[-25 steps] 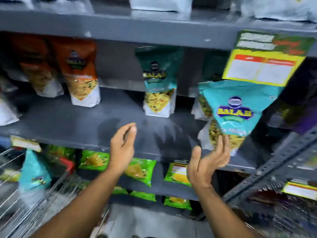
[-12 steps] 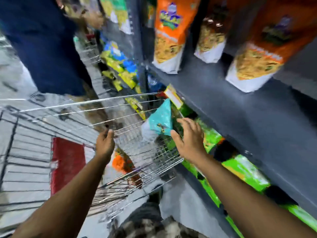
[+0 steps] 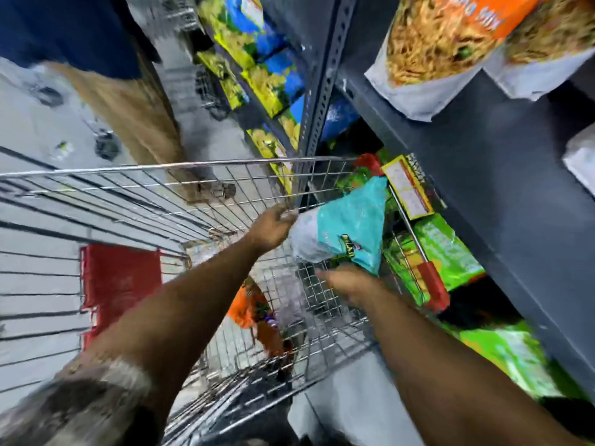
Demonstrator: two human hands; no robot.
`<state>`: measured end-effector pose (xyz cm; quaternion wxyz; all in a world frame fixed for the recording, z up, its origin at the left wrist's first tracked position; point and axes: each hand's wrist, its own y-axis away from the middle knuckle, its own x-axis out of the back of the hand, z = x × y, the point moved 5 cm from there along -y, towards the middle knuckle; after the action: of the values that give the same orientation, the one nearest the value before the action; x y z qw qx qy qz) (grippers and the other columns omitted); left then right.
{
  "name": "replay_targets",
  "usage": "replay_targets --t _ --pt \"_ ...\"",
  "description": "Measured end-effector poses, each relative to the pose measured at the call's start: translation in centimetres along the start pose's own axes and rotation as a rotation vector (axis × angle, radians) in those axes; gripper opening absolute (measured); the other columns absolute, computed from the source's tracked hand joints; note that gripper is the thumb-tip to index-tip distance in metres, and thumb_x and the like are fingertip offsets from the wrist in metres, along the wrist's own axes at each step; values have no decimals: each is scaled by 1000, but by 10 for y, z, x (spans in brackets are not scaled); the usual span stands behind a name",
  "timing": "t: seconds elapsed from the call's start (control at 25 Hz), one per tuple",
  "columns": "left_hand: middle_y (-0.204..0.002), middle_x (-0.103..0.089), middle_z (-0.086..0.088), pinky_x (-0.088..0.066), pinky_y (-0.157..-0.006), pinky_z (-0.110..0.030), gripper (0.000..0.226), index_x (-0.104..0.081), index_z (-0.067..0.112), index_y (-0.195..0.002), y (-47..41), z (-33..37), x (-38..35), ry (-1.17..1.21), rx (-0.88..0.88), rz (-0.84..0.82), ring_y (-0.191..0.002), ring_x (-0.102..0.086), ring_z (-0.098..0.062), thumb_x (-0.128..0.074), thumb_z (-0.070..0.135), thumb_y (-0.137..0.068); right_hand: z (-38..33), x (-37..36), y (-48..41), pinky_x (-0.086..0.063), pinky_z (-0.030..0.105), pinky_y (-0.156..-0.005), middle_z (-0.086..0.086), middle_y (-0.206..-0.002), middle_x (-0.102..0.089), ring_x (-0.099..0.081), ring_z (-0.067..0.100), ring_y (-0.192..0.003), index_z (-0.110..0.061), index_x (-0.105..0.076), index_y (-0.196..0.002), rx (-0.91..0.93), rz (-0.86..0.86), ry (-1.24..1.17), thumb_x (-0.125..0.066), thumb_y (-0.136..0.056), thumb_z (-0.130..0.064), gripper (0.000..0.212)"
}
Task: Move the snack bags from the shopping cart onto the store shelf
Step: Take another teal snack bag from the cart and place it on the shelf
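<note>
A teal and white snack bag (image 3: 346, 230) leans in the near right corner of the wire shopping cart (image 3: 180, 169). My left hand (image 3: 273, 225) touches the bag's white bottom end, fingers curled around it. My right hand (image 3: 346, 284) is under the bag's teal end, gripping it from below. An orange snack bag (image 3: 254, 313) lies deeper in the cart. The grey store shelf (image 3: 483, 175) runs along the right, with orange and white snack bags (image 3: 431, 53) standing on it.
A person in dark blue top and tan trousers (image 3: 128, 101) stands beyond the cart. Green snack bags (image 3: 450, 252) fill the lower shelf. Yellow and blue bags (image 3: 257, 59) fill farther shelves. A red cart seat flap (image 3: 119, 281) is at left.
My view swung from the shelf down to the cart. Both hands dropped from the shelf into the cart and closed around the teal bag.
</note>
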<state>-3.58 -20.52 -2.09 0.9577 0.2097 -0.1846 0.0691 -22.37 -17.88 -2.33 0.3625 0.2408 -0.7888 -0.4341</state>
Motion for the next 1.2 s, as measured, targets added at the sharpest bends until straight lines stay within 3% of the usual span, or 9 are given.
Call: replay_targets --t 0.16,0.24,0.36,0.52,0.72,0.8,0.92,1.04,1.2 --pt "-122 -62 -15 -44 -101 -33 34 -61 -3 -119 -59 36 -45 48 -52 -198 -112 -57 -24 -50 21 -96 -20 -25 -45 -48 33 -71 12 -92 -59 -54 25 -71 -10 -61 -118 -137 -17 -900 -60 -90 -27 33" --pt "-110 -61 -10 -47 -90 -33 31 -59 -3 -117 -71 40 -66 53 -41 -333 -100 -55 -19 -49 18 -97 -26 -23 -67 -46 38 -97 19 -109 -58 -58 30 -83 -10 -54 -123 -136 116 -1107 -49 -97 -26 32" --pt "-102 -64 -10 -42 -76 -26 32 -63 5 -114 -80 35 -76 -203 -122 -396 -90 -56 -18 -49 28 -97 -16 -14 -79 -47 36 -101 22 -128 -58 -61 33 -110 -10 -51 -125 -202 426 -1201 -59 -92 -21 35" --pt "-70 -57 -15 -39 -58 -25 38 -65 -6 -76 -72 19 -51 -155 -103 -207 -59 -50 -16 -61 29 -90 6 -11 -58 -51 27 -57 12 -102 -68 -63 23 -71 -4 -60 -98 -214 510 -1058 -73 -81 -24 30" --pt "-53 -63 2 -47 -58 -28 36 -62 15 -52 -15 21 -3 198 -49 -97 -51 -56 -13 -66 22 -86 -3 8 2 -42 13 -44 -3 -74 -62 -53 5 -57 -8 -65 -88 123 557 -622 -68 -84 -37 29" --pt "-56 -62 -13 -47 -60 -33 38 -58 12 -52 10 43 15 210 -79 -60 -55 -55 -20 -65 25 -87 -7 20 34 -29 8 -35 -15 -57 -56 -46 -3 -49 -19 -60 -67 305 572 -554 -66 -85 -40 28" --pt "-65 -57 -38 -45 -61 -40 51 -50 -6 -61 45 100 32 111 -246 -35 -59 -50 -24 -62 37 -85 -10 47 90 -25 15 -39 -14 -40 -43 -33 -1 -41 -22 -47 -51 586 646 -611 -63 -86 -40 42" --pt "-57 -50 -26 -46 -55 -48 50 -46 2 -57 85 176 27 94 -398 -23 -60 -45 -20 -62 43 -80 2 91 150 -25 27 -52 -14 -47 -40 -31 2 -51 -28 -45 -50 741 825 -657 -57 -82 -49 40" --pt "-53 -51 -16 -35 -49 -31 54 -48 1 -57 144 270 -39 137 -596 -142 -48 -42 -16 -61 50 -75 70 151 231 -28 26 -57 -12 -53 -34 -33 2 -56 -29 -45 -49 819 1081 -833 -55 -81 -51 41"
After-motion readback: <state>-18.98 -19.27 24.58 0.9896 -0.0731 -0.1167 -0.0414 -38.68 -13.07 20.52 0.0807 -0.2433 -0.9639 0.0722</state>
